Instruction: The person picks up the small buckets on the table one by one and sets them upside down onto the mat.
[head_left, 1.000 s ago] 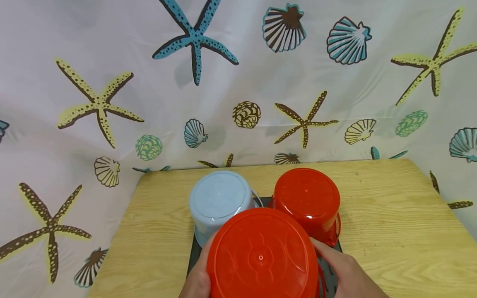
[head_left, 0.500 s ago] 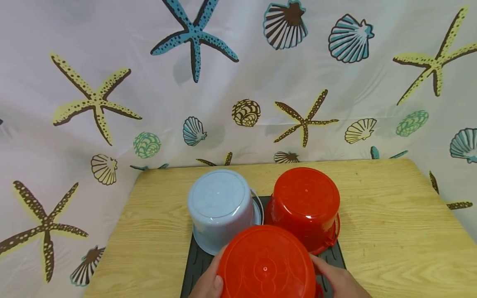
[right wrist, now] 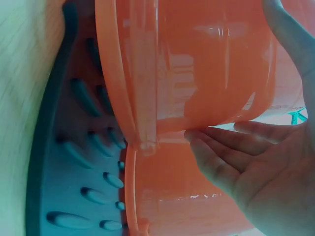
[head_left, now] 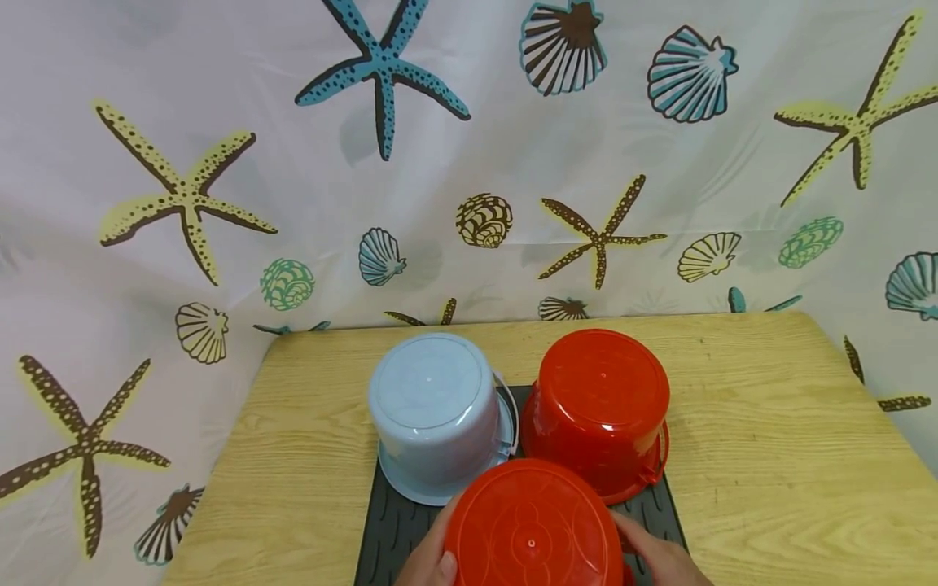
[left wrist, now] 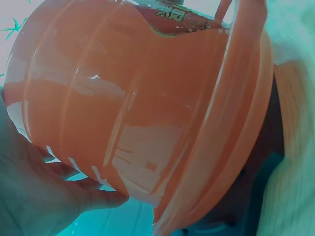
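An upside-down red bucket (head_left: pixel 531 529) is at the bottom of the head view, its round base facing up. My left hand (head_left: pixel 428 557) grips its left side and my right hand (head_left: pixel 655 553) its right side. In the left wrist view, fingers of the left hand (left wrist: pixel 39 191) lie along the wall of the bucket (left wrist: pixel 138 98), and a printed label shows higher up. The right wrist view has its rim close over a black ridged tray (right wrist: pixel 78 172). Behind it, a light blue bucket (head_left: pixel 432 407) and a second red bucket (head_left: pixel 601 399) stand upside down.
The tray (head_left: pixel 388 529) lies on a wood-grain table (head_left: pixel 762 423). Both rear buckets have side handles, and the front bucket stands close to them. A white curtain (head_left: pixel 454 163) printed with starfish and shells hangs behind and beside the table.
The front red bucket has moved down and away from me, with both hands holding it. It looks smaller, and more of the rear buckets and tray shows. The rear buckets have stayed put.
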Demonstrator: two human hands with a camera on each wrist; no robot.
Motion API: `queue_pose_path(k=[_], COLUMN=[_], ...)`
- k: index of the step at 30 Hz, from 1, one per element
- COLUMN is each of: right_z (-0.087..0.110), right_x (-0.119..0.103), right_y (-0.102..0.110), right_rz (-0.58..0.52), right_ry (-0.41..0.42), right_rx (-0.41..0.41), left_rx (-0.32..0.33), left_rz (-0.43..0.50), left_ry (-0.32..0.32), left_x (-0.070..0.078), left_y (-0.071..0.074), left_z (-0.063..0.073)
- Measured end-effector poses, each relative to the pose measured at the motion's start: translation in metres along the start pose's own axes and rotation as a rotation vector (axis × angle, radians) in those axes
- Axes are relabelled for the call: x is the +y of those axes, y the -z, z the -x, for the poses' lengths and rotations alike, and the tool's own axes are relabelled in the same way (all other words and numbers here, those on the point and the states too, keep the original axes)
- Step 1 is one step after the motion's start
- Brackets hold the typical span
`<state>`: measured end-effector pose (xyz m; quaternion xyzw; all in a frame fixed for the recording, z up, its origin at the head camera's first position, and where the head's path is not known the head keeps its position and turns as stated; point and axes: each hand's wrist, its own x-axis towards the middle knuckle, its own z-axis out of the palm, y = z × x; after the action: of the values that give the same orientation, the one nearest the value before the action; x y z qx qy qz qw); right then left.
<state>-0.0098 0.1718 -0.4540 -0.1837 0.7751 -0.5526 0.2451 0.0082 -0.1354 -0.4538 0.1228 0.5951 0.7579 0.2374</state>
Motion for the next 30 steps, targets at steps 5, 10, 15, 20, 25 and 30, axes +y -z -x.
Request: queue_pose_path(k=[5,10,15,20,25,30], right_z=[-0.003,-0.006,-0.008,-0.009,-0.008,-0.007], right_x=[0.005,0.003,0.004,0.006,0.009,0.012], right_y=[0.001,0.000,0.001,0.002,0.001,-0.001], right_rz=[-0.015,0.000,0.040,0.013,0.036,0.042], right_ry=[-0.042,0.000,0.006,-0.002,-0.029,-0.037], right_rx=[-0.019,-0.005,0.002,-0.022,-0.026,-0.033], left_rx=[0.007,-0.006,-0.012,0.010,0.016,-0.015], left_rz=[0.005,0.001,-0.005,-0.015,-0.016,0.039], left_ry=[0.046,0.028,0.004,0.036,0.054,0.060], left_x=[-0.002,-0.004,-0.003,-0.008,-0.013,-0.014], left_y=[0.002,0.005,0.006,0.007,0.010,0.012], left_z=[-0.003,-0.005,-0.007,-0.008,-0.008,-0.007])
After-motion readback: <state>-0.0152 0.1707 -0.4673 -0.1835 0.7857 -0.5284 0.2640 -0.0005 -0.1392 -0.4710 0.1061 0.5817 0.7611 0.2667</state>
